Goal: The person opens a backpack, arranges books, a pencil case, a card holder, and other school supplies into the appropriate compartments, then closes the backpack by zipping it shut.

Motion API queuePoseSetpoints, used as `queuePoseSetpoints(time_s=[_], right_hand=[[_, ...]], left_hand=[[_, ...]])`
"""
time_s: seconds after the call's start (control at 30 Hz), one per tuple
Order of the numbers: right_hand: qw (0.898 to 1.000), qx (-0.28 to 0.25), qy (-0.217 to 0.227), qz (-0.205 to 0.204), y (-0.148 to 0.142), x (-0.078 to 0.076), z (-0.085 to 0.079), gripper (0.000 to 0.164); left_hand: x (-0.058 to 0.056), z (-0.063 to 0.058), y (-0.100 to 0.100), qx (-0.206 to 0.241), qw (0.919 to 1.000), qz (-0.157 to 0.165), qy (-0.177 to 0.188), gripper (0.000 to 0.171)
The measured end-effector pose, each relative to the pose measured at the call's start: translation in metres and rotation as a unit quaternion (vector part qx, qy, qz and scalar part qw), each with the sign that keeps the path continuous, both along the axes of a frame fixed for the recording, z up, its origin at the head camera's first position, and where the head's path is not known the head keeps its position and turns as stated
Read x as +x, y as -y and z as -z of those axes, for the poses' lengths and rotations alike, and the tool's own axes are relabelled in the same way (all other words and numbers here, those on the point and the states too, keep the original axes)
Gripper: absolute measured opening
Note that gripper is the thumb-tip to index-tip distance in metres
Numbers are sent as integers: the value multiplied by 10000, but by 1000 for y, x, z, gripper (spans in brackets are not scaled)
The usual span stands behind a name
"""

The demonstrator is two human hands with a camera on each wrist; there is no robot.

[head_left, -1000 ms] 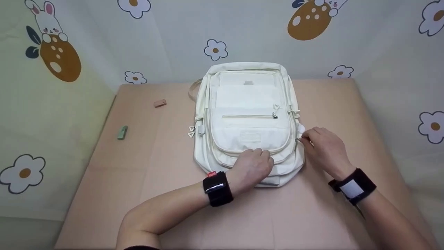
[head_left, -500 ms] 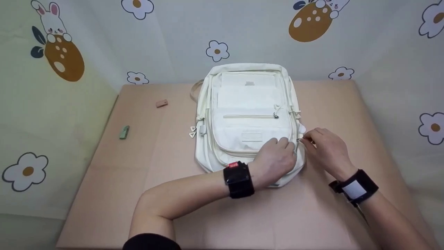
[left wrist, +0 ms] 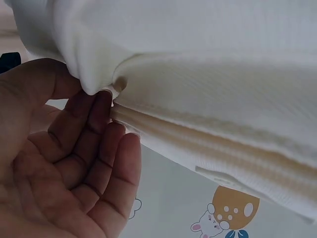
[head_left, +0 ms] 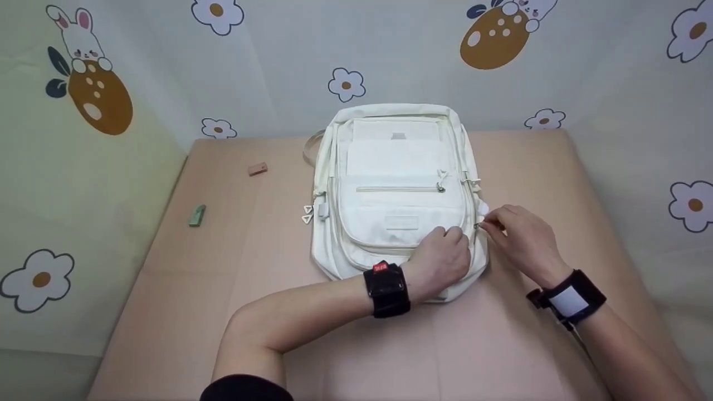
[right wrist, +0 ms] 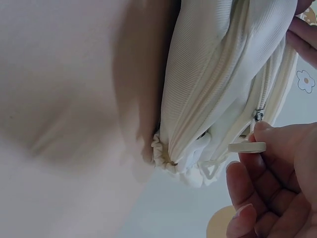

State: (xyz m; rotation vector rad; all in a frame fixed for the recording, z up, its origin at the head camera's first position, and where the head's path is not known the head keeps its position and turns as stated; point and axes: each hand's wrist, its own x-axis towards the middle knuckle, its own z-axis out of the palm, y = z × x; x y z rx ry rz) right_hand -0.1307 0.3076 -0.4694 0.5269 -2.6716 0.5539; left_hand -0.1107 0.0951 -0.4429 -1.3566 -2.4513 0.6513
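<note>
Right hand [head_left: 521,245], at centre right of the frame: a zipper pull [right wrist: 247,147] is pinched between finger and thumb. Cloth of the white backpack [head_left: 390,159], placed mid-frame, is pinched by the left hand [head_left: 440,264]. Soft, light, easily buckled fabric is suggested; it is probably best held taut near the small, stiff-looking pull.
</note>
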Motion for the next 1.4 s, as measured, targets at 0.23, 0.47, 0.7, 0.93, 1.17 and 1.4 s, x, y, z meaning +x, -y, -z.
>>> queuePoseSetpoints(time_s=[0.23,0.47,0.7,0.93,1.17,1.4], right_hand=[[9999,-56,-86,67,-3,-17,3,9],[9985,-243,74,478,-2,-50,7,10],[9958,-492,563,535,0,-62,10,16],[9942,-762,687,318,-4,-66,14,15],[9908,-1027,881,30,-10,-71,16,17],[9946,-683,783,27,-12,-76,14,16]], left_hand=[[-3,-4,1,108,9998,-47,161,23],[-3,-4,2,63,9994,-8,353,21],[-3,-2,2,222,9991,21,348,22],[-3,-3,3,179,9988,-54,454,20],[-3,-2,2,174,9987,-84,469,22],[-3,-2,1,200,9988,-97,428,21]])
